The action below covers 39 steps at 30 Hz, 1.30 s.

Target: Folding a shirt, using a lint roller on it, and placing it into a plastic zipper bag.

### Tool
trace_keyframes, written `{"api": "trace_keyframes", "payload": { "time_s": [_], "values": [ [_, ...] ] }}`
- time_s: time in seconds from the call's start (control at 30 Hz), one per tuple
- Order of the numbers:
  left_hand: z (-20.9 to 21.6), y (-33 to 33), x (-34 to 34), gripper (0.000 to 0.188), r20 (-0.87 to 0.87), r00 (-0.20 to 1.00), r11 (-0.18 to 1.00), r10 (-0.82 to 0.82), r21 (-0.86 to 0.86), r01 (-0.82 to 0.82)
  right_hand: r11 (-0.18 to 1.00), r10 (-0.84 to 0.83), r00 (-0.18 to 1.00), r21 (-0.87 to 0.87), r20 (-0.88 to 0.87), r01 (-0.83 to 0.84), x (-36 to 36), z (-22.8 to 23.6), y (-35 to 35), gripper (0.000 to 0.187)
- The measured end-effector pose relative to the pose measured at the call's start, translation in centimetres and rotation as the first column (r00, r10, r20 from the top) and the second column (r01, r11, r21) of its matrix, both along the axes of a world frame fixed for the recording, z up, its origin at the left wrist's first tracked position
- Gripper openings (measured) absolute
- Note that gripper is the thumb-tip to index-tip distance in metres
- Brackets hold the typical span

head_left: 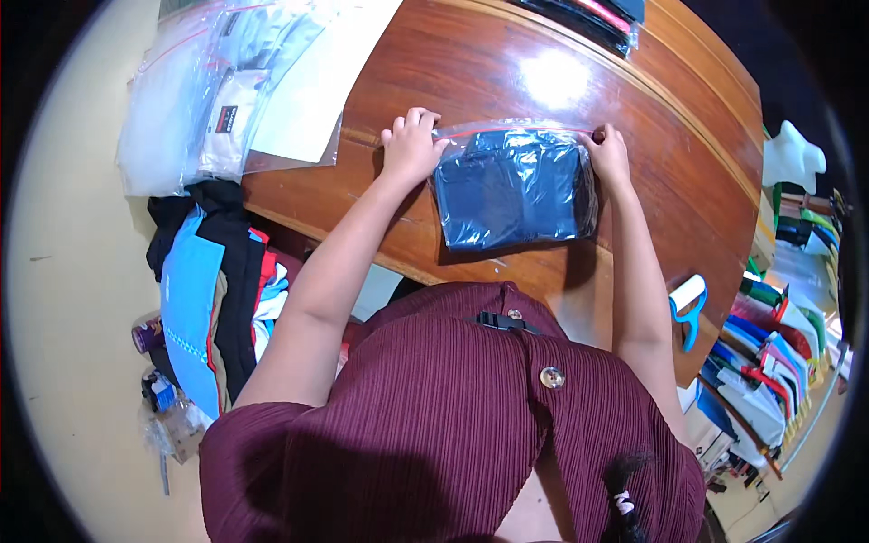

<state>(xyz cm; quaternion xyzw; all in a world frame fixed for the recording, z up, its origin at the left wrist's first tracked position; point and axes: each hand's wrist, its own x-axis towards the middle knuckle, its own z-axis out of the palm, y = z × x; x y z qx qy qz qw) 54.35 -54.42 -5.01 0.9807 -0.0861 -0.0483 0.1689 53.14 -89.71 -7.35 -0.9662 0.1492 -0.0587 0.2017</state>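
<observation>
A clear plastic zip bag (507,195) with folded dark navy clothing inside lies flat near the table's front edge. Along its far side runs a red seal strip. My left hand (413,149) is at the bag's far left corner, fingers apart, bent over the table, with the thumb touching the corner. At the far right corner my right hand (610,156) pinches the end of the seal strip between thumb and fingers. The fingertips of that hand are partly hidden.
Clear bags (176,118) and a white sheet (308,100) lie at the table's far left. Dark packages (588,23) are at the back. A lint roller (690,303) lies at right. Clothes (195,290) pile at left; hanging garments (769,362) stand beyond the right edge.
</observation>
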Motion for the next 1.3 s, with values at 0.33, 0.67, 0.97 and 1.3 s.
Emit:
{"api": "trace_keyframes", "payload": {
  "time_s": [0.33, 0.67, 0.97, 1.3],
  "values": [
    [10.6, 2.5, 2.0, 0.009, 0.467, 0.856, 0.916, -0.223, -0.201, 0.348, 0.716, -0.105, 0.891, 0.655, 0.442, -0.241, -12.4, 16.0, 2.1, 0.01],
    [6.8, 11.5, 7.5, 0.018, 0.603, 0.636, 0.835, -0.482, 0.095, 0.543, 0.642, 0.531, 0.845, 0.625, 0.053, -0.443, -18.7, 16.3, 22.7, 0.018],
    [0.3, 8.9, -1.4, 0.046, 0.234, 0.909, 0.926, -0.344, -0.075, 0.37, 0.99, 0.039, 0.97, -0.143, 0.238, -0.005, -10.1, 4.3, 15.5, 0.045],
    [-3.9, 6.7, -3.7, 0.056, 0.237, 0.883, 0.911, -0.404, 0.024, 0.411, 0.989, -0.144, 0.978, -0.012, 0.15, 0.147, -9.6, -1.2, 11.6, 0.073]
  ]
}}
